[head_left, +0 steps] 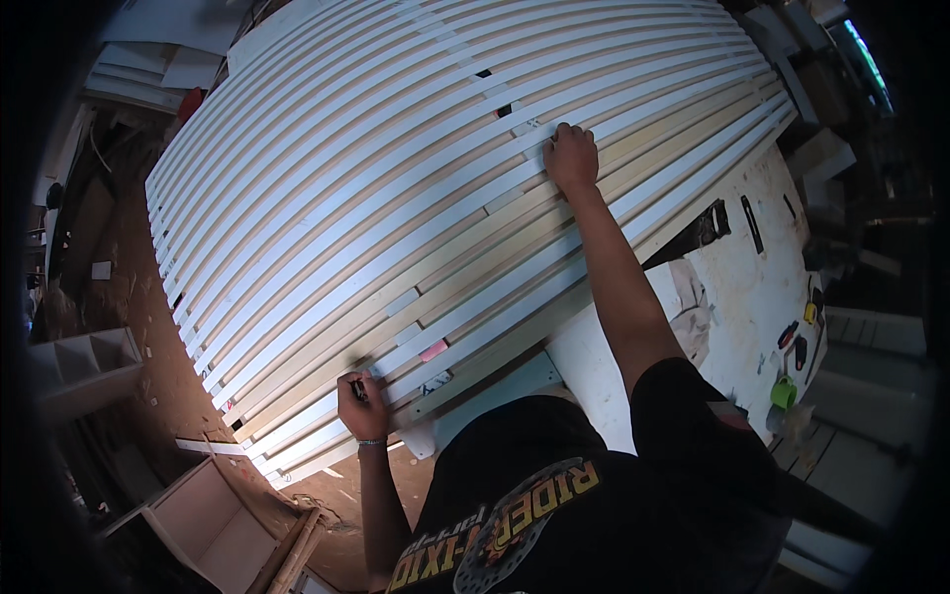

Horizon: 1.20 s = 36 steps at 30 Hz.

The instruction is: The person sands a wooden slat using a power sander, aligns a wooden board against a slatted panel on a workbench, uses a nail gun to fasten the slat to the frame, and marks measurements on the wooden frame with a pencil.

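A wide panel of long white and pale wooden slats (pixel 327 213) lies in front of me, with narrow gaps between the slats. My left hand (pixel 362 408) is closed at the panel's near edge, and a small dark thing shows between its fingers. Farther off and to the right, my right hand (pixel 572 158) rests on the slats with its fingers curled; whatever they hold, if anything, is hidden. Short spacer pieces sit in the gaps, among them a pink block (pixel 433 350) and a patterned white one (pixel 436 382) just right of my left hand.
On the white worktop (pixel 757 297) at the right are a handsaw (pixel 698 233), a crumpled pale cloth (pixel 690 297), a green cup (pixel 783 393) and small hand tools (pixel 794 342). Open wooden cabinet boxes (pixel 213 515) stand on the brown floor (pixel 163 346) at the left.
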### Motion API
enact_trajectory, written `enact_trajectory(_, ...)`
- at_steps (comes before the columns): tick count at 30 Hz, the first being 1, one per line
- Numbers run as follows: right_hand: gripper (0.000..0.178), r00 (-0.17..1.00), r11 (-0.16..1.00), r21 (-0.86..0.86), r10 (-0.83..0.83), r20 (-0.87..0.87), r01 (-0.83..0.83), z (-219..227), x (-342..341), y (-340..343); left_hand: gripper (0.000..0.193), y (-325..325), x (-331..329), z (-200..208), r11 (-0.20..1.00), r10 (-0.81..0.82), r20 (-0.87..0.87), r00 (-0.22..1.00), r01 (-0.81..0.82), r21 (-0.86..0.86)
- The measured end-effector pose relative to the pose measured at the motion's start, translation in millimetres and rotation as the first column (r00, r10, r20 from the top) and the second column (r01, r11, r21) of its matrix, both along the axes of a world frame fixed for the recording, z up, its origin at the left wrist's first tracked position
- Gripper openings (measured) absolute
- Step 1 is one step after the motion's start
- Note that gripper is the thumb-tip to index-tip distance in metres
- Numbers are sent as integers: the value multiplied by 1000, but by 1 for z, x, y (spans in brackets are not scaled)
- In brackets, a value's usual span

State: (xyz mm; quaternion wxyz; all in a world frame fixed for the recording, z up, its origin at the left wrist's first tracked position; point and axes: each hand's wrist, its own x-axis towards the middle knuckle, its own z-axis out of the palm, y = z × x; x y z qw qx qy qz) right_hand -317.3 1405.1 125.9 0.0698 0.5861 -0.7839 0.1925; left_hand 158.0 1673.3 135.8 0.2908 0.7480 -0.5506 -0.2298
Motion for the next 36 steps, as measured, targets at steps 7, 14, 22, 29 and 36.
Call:
enact_trajectory(7,17,896,904,71,403,185,-421,-17,80,11,23,-57,8,-7,990,77,2,997,-77,-118)
enact_trajectory(14,17,1000,999,-34,-13,-9,12,-10,17,-45,23,-123,20,-1,986,76,63,995,-66,-151)
enact_trajectory(22,18,921,932,98,321,219,-348,3,74,-50,27,-212,77,-41,975,205,37,978,-201,-97)
enact_trajectory(29,24,991,988,76,135,0,-135,-9,31,-94,32,-257,76,-41,961,274,275,921,-257,-98)
enact_trajectory(36,24,983,983,-1,182,27,-182,-6,63,-96,31,-257,79,-44,941,330,113,937,-317,-116)
